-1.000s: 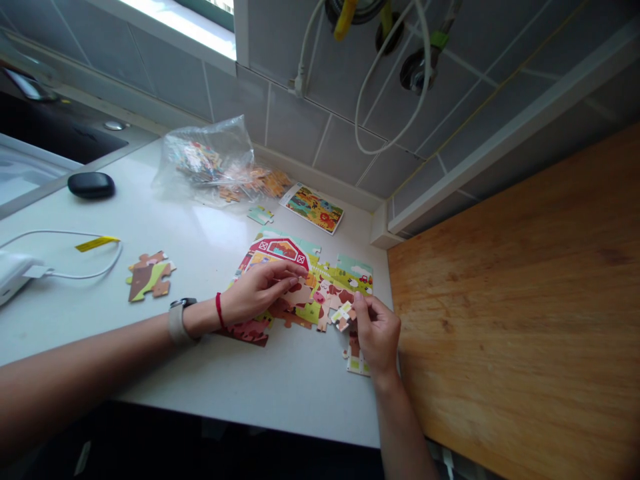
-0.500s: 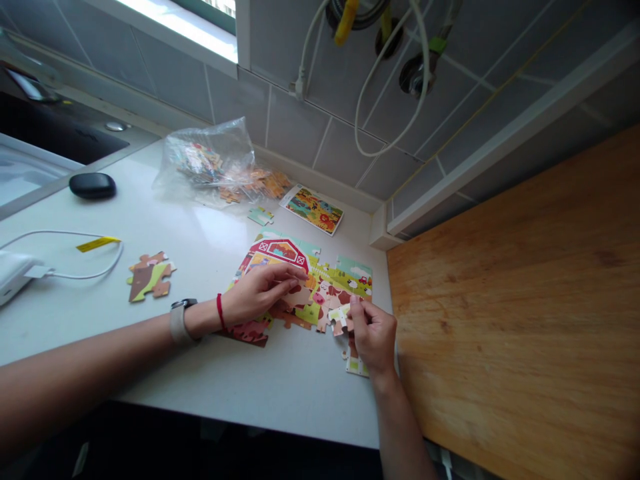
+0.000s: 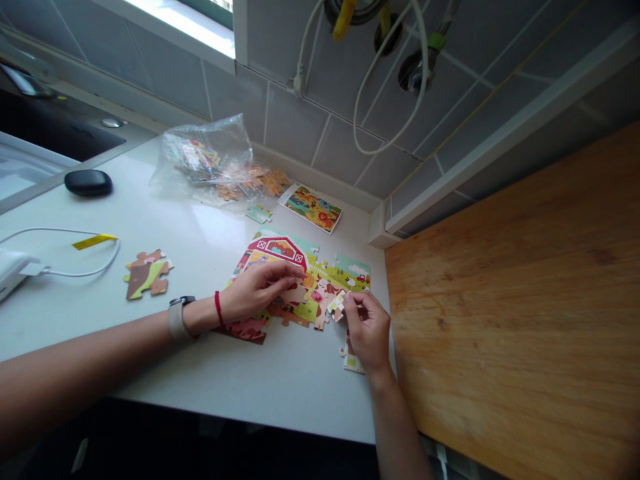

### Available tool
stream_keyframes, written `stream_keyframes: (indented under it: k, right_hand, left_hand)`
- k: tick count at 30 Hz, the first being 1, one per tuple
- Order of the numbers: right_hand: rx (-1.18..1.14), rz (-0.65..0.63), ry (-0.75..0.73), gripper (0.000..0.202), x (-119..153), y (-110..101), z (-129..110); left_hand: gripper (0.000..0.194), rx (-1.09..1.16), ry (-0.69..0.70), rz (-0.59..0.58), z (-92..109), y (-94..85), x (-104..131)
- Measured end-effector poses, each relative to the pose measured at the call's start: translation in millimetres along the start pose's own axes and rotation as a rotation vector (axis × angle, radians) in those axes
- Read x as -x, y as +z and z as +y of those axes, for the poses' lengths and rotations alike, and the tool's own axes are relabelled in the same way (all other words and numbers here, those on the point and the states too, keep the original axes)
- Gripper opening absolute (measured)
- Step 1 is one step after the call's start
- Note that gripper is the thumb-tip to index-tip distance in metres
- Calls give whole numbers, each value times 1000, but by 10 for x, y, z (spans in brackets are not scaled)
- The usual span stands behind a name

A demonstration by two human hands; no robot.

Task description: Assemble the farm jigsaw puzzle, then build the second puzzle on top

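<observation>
While the left hand [image 3: 265, 287] lies across the farm jigsaw [image 3: 306, 311] with its fingers loosely extended and nothing visibly pinched, the right hand [image 3: 369, 330] grips a small jigsaw piece [image 3: 337, 309] between thumb and fingers. That piece, patched in yellow-green, white and brown, sits at the lower right of the jigsaw, beside the cow; whether it is raised or touching the pieces below cannot be told. A fence piece [image 3: 353, 361] lies on the table [image 3: 305, 393] just below, partly covered by the right hand.

The step in hand looks like fitting the held piece next to the cow. To do it well, turn the piece until its brown and green patches run on from the neighbouring print, and line up tab with socket before any pressure goes on. It should then be pressed straight down; sliding it in sideways would likely push the loose-edged pieces apart. A light, flat left hand steadies the joined part, but leaning on it could shift the whole picture. Holding the piece by its outer edge would keep the fingertips off the seam and in sight. The fence piece seems best nudged close only once this joint sits flush.
</observation>
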State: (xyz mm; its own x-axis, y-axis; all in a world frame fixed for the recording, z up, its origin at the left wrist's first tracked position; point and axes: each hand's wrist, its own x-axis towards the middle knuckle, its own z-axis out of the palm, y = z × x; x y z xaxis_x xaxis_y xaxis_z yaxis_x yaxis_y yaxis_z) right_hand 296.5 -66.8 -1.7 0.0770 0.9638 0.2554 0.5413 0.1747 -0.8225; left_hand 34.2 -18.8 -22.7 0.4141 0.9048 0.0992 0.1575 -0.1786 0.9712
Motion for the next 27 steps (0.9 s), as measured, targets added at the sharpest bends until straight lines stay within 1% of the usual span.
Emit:
stream_keyframes:
  k: [4,7,9,12,14,17,22,24,27]
  right_hand:
    - [-35,8,11,28,-17,-1,2]
    - [-58,13,-3,16,-5,19,41]
    - [-102,21,-1,13,10,49,70]
    - [-228,41,27,17,32,94,70]
    - [-297,20,39,20,36,102,29]
    - [-330,-85,66,15,26,65,-42]
    - [-308,-282,76,17,23,-8,-26]
    - [-297,-345,73,20,38,-10,4]
    - [-240,-434,57,27,56,0,18]
  left_hand:
    - [34,-25,-4,0,4,0,7]
    - [37,-10,-42,-8,36,8,15]
    - [38,-3,-68,-17,71,12,19]
    - [35,-31,-41,-35,122,10,21]
    - [35,-23,-38,-75,138,8,26]
    - [37,18,-83,-147,133,10,40]
    - [35,10,-83,-186,136,15,51]
    - [33,-10,-64,-213,165,11,57]
    - [26,-96,6,-268,222,-3,75]
